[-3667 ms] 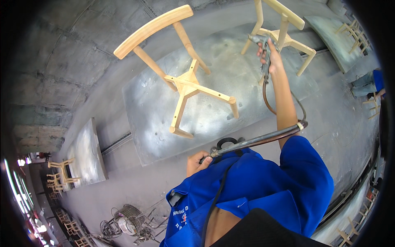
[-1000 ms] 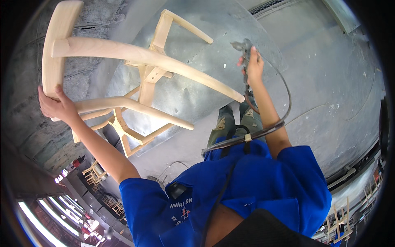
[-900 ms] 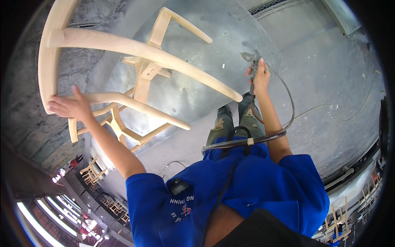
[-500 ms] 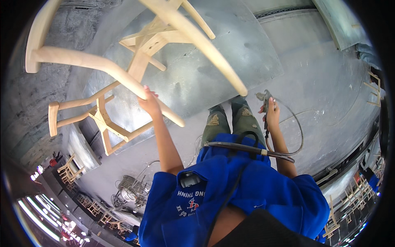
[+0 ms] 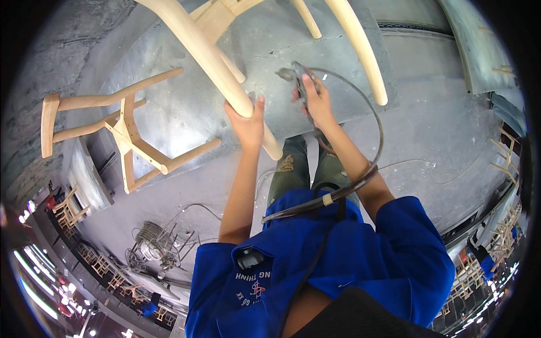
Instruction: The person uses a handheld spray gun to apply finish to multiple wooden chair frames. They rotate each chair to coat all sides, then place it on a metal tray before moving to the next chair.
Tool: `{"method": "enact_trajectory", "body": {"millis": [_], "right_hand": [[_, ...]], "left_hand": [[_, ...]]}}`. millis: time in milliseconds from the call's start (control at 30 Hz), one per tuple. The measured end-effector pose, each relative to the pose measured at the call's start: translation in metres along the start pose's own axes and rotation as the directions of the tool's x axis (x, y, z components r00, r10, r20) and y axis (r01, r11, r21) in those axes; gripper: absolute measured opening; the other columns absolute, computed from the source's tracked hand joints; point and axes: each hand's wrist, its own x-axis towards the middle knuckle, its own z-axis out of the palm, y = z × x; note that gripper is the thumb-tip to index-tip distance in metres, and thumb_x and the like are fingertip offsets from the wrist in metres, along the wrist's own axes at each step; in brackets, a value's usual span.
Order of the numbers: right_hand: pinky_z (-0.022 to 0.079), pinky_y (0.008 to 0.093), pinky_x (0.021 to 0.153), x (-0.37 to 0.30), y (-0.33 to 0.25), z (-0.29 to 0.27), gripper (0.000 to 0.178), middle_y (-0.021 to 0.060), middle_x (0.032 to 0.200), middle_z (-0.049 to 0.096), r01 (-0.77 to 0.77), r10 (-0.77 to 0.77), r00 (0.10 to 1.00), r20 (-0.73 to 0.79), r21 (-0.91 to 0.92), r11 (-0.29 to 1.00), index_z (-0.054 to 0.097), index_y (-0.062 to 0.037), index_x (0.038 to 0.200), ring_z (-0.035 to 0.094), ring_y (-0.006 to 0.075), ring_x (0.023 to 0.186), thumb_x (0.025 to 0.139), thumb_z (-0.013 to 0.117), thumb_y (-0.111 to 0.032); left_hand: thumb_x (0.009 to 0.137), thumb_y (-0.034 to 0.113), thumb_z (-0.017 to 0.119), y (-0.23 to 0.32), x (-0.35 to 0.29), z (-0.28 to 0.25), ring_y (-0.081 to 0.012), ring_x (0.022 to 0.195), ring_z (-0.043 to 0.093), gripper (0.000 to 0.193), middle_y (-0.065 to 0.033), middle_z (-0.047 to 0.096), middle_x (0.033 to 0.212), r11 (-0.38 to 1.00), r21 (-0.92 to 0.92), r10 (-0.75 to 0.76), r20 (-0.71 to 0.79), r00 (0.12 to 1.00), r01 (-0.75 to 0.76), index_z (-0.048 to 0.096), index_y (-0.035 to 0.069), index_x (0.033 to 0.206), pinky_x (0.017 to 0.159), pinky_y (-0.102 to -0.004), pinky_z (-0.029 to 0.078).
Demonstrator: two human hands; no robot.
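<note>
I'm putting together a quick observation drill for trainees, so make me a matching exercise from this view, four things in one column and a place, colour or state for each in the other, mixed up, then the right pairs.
Column one
1. Left hand
2. Right hand
3. Hose
4. Shirt

Column two
A. Bright blue
B. Dark, curving in a loop
C. Gripping a pale wooden bar
D. Holding a grey spray gun

Right pairs: 1-C, 2-D, 3-B, 4-A
</note>
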Motion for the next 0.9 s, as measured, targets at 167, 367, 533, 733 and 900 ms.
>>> {"method": "enact_trajectory", "body": {"millis": [167,367,533,733,900], "right_hand": [[0.037,0.0229,0.04,0.041,-0.008,0.051,0.064,0.0061,0.079,0.067,-0.016,0.014,1.0,0.013,0.166,0.986,0.046,-0.0028,0.147,0.063,0.0112,0.061,0.101,0.06,-0.045],[0.039,0.028,0.039,0.108,-0.012,0.118,0.036,0.0084,0.076,0.067,0.041,-0.019,0.998,-0.059,0.403,0.914,0.054,-0.0086,0.104,0.067,0.019,0.061,0.103,0.054,-0.045],[0.038,0.0303,0.04,0.157,0.021,0.134,0.037,0.0076,0.073,0.065,-0.08,0.167,0.974,-0.152,0.457,0.886,0.055,-0.0098,0.106,0.065,0.0194,0.057,0.103,0.052,-0.046],[0.036,0.0266,0.041,0.09,0.093,0.081,0.043,0.0021,0.073,0.062,-0.303,0.408,0.889,-0.21,0.4,0.865,0.057,-0.0104,0.123,0.062,0.0139,0.055,0.101,0.054,-0.048],[0.042,0.0288,0.045,0.061,0.115,0.061,0.038,0.0034,0.08,0.065,-0.235,0.276,0.935,-0.223,0.196,0.952,0.057,-0.0136,0.13,0.065,0.0146,0.063,0.101,0.059,-0.038]], "left_hand": [[0.088,0.012,0.076,-0.015,-0.024,-0.012,-0.0168,0.06,0.061,0.043,-0.012,0.062,0.085,0.926,-0.198,-0.309,0.094,0.947,0.321,0.05,-0.006,0.117,0.056,-0.0291,0.05],[0.088,0.009,0.07,0.005,0.055,-0.022,-0.0164,0.053,0.06,0.033,-0.0109,0.061,0.079,0.922,-0.135,-0.354,0.095,0.931,0.364,0.054,-0.007,0.111,0.047,-0.0291,0.048],[0.089,0.01,0.068,0.008,0.069,-0.023,-0.0161,0.052,0.059,0.033,-0.0103,0.059,0.078,0.914,-0.145,-0.364,0.112,0.925,0.378,0.053,-0.007,0.112,0.046,-0.029,0.048],[0.089,0.011,0.068,0.001,0.066,-0.026,-0.0159,0.053,0.059,0.033,-0.0099,0.058,0.077,0.907,-0.133,-0.386,0.111,0.916,0.399,0.053,-0.007,0.113,0.047,-0.0283,0.047],[0.09,0.012,0.07,0.008,0.077,-0.026,-0.014,0.053,0.058,0.032,-0.0089,0.059,0.075,0.893,-0.164,-0.407,0.106,0.907,0.42,0.053,-0.005,0.111,0.048,-0.0274,0.046]]}}
